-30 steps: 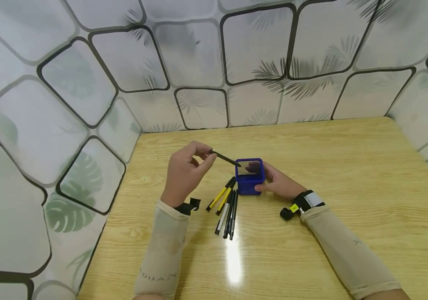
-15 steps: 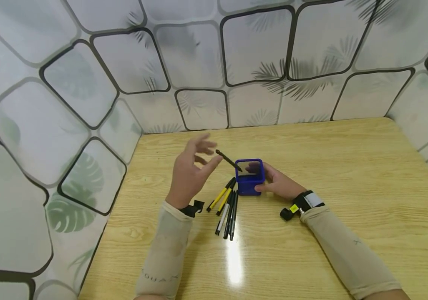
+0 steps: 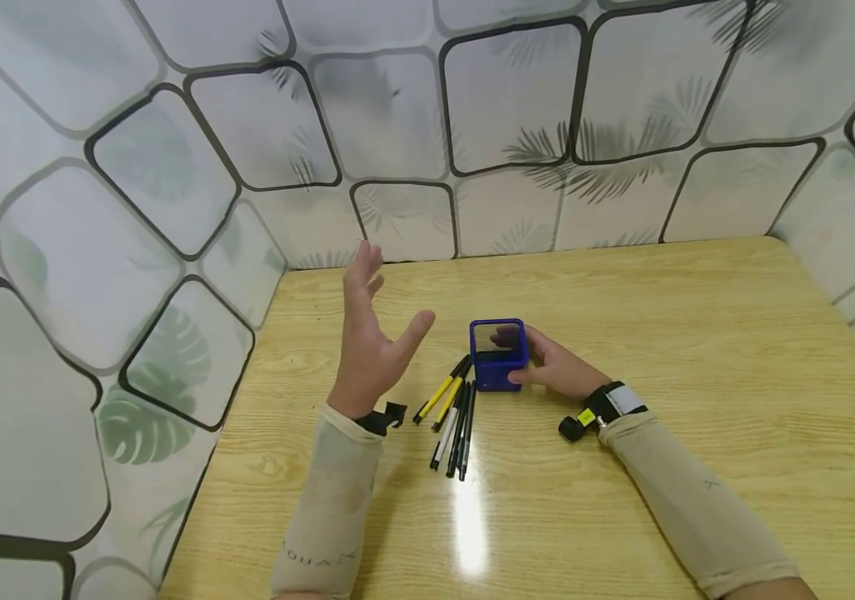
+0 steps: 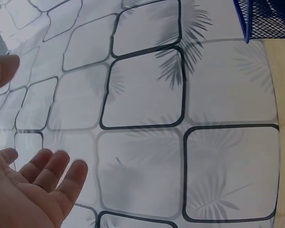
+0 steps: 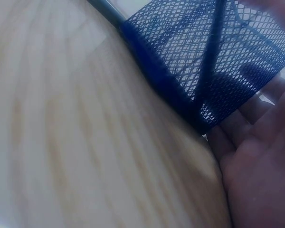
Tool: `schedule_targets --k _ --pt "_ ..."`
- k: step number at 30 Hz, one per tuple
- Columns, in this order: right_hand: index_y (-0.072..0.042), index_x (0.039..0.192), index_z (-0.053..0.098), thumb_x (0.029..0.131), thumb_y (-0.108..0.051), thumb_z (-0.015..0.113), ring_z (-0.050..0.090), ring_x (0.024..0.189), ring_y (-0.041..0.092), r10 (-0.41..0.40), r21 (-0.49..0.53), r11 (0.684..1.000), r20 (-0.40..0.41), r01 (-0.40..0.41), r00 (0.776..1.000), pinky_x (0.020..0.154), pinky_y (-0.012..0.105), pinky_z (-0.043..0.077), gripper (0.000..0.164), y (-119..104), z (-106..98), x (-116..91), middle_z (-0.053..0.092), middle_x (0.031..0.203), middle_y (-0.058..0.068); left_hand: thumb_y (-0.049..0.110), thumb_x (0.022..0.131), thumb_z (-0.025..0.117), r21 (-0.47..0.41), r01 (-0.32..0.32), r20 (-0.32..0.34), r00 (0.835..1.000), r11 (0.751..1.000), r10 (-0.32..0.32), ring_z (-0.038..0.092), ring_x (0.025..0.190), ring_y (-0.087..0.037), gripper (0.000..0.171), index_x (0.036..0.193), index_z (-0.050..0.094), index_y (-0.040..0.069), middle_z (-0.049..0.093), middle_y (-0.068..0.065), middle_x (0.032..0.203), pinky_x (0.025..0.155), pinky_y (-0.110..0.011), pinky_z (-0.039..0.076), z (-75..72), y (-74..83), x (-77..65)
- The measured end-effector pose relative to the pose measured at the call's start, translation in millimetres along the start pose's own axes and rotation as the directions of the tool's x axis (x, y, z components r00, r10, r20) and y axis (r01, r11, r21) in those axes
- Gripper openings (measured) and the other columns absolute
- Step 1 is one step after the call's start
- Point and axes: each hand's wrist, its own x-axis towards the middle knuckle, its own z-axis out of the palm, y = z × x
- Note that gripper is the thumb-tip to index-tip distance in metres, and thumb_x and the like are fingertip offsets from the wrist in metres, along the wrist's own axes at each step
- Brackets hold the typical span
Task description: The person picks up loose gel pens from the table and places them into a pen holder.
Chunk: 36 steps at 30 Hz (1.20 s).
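My left hand (image 3: 371, 342) is raised in the air left of the blue mesh pen holder (image 3: 498, 375), fingers spread and thumb apart, holding nothing. In the left wrist view its fingers (image 4: 72, 183) point away from the holder's corner (image 4: 266, 33). The right hand (image 3: 558, 367) grips the holder from the right, thumb on the near side and fingers behind it. Through the mesh in the right wrist view, a dark pen (image 5: 211, 52) leans inside the holder. Several pens lie on the table by the holder's left front: yellow pens (image 3: 442, 392), a white pen (image 3: 446, 435) and black pens (image 3: 465, 433).
The wood-grain table (image 3: 622, 308) runs back to a patterned wall covering (image 3: 510, 92) with leaf prints, which also rises along the left side. Each wrist wears a black strap; the right one carries a small black device (image 3: 572, 427).
The left hand has let go of a dark pen, which has dropped into the holder. That hand has opened wide and drawn up and left. The right hand keeps its grip.
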Motion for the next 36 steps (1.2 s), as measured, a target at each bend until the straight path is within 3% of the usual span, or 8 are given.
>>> schedule_targets --k 2,5,10,13,19,22,30,36 --pt "-0.016 0.161 0.031 0.095 -0.018 0.077 0.028 0.154 0.031 -0.003 -0.006 1.000 -0.002 0.003 1.000 0.125 0.057 0.012 0.081 -0.6 0.0 0.6 0.039 0.163 0.008 0.036 0.100 0.069 0.019 0.053 0.010 0.999 0.998 -0.053 0.049 0.126 -0.024 0.084 0.164 0.019 0.015 0.042 -0.010 0.149 0.106 -0.043 0.044 0.6 -5.7 -1.9" --pt "-0.014 0.161 0.031 0.095 -0.019 0.077 0.028 0.154 0.032 -0.013 -0.010 1.000 -0.003 0.012 1.000 0.125 0.058 0.011 0.081 -1.4 -0.1 1.5 0.039 0.163 0.009 0.027 0.101 0.068 0.088 0.166 0.040 0.985 0.982 -0.170 0.051 0.099 -0.025 0.067 0.158 0.033 0.015 0.051 -0.008 0.126 0.087 -0.040 0.048 0.2 -16.0 -6.2" --pt "-0.014 0.161 0.031 0.096 -0.017 0.077 0.027 0.154 0.033 -0.020 -0.003 1.000 0.005 0.020 1.000 0.125 0.059 0.011 0.080 -1.3 -0.5 2.7 0.039 0.163 0.011 0.030 0.103 0.065 0.349 0.245 0.173 0.932 0.904 -0.319 0.056 0.090 -0.022 0.046 0.143 0.053 0.011 0.058 -0.004 0.114 0.073 -0.039 0.050 -3.3 -31.6 -13.5" --pt "-0.016 0.161 0.032 0.095 -0.017 0.077 0.028 0.154 0.032 -0.016 0.000 1.000 0.000 0.016 1.000 0.125 0.058 0.012 0.080 -1.3 -0.2 2.4 0.039 0.163 0.010 0.033 0.104 0.064 0.478 0.217 0.283 0.880 0.851 -0.382 0.062 0.085 -0.019 0.033 0.129 0.064 0.012 0.065 -0.002 0.105 0.070 -0.039 0.053 -5.8 -37.2 -16.6" --pt "-0.014 0.161 0.032 0.095 -0.017 0.078 0.028 0.154 0.033 -0.011 -0.003 1.000 -0.004 0.011 1.000 0.125 0.059 0.012 0.080 0.1 1.1 1.3 0.039 0.163 0.010 0.035 0.103 0.065 0.579 0.207 0.449 0.726 0.788 -0.521 0.063 0.078 -0.013 0.020 0.108 0.071 0.017 0.070 0.002 0.093 0.072 -0.038 0.054 -7.6 -43.6 -21.2" --pt "-0.016 0.161 0.032 0.095 -0.017 0.078 0.026 0.155 0.033 -0.001 -0.001 1.000 -0.007 0.001 1.000 0.125 0.060 0.011 0.081 0.7 1.6 0.1 0.039 0.163 0.009 0.035 0.102 0.067 0.608 0.217 0.480 0.666 0.764 -0.571 0.063 0.078 -0.013 0.019 0.106 0.070 0.017 0.069 0.002 0.094 0.073 -0.038 0.054 -6.6 -45.7 -22.4" --pt "-0.020 0.161 0.032 0.094 -0.018 0.079 0.024 0.156 0.031 0.009 0.025 1.000 -0.017 -0.008 1.000 0.125 0.059 0.010 0.082 0.7 2.2 0.5 0.038 0.163 0.008 0.036 0.099 0.070 0.660 0.241 0.505 0.558 0.712 -0.658 0.064 0.080 -0.015 0.022 0.107 0.070 0.015 0.071 -0.001 0.103 0.078 -0.041 0.055 -3.8 -46.4 -18.1" --pt "-0.019 0.162 0.029 0.093 -0.020 0.080 0.020 0.157 0.030 0.034 0.051 0.998 -0.024 -0.032 0.999 0.125 0.058 0.008 0.086 0.6 2.1 0.8 0.036 0.165 0.007 0.037 0.095 0.074 0.660 0.250 0.552 0.478 0.708 -0.683 0.063 0.076 -0.016 0.021 0.098 0.071 0.016 0.071 0.002 0.095 0.073 -0.038 0.054 5.3 -47.1 -16.3"
